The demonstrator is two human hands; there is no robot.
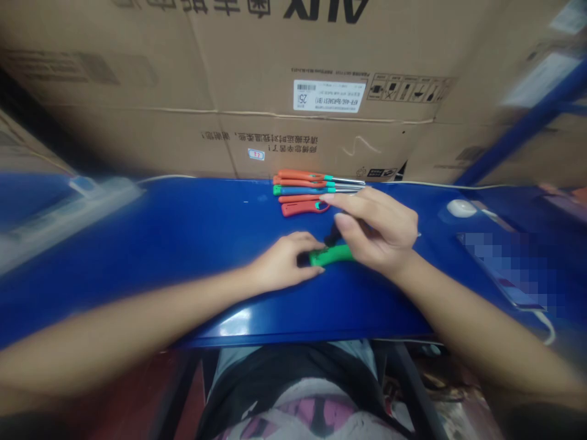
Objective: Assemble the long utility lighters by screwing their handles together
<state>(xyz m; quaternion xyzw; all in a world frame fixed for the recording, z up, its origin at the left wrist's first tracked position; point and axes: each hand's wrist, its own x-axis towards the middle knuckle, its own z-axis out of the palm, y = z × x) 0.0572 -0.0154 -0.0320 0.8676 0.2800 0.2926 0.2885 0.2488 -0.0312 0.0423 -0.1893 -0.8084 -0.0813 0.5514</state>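
A green handle-shaped piece lies on the blue table between my two hands. My left hand rests on the table with its fingers curled onto the left end of the green piece. My right hand curves over its right end, thumb and fingers pinching near a small black part. Behind my hands lies a row of several orange, blue and green long-nosed lighters with metal tips pointing right.
Large cardboard boxes stand along the table's far edge. A white round object and a pixelated flat item with a white cable lie at the right. A blurred pale object sits at the left.
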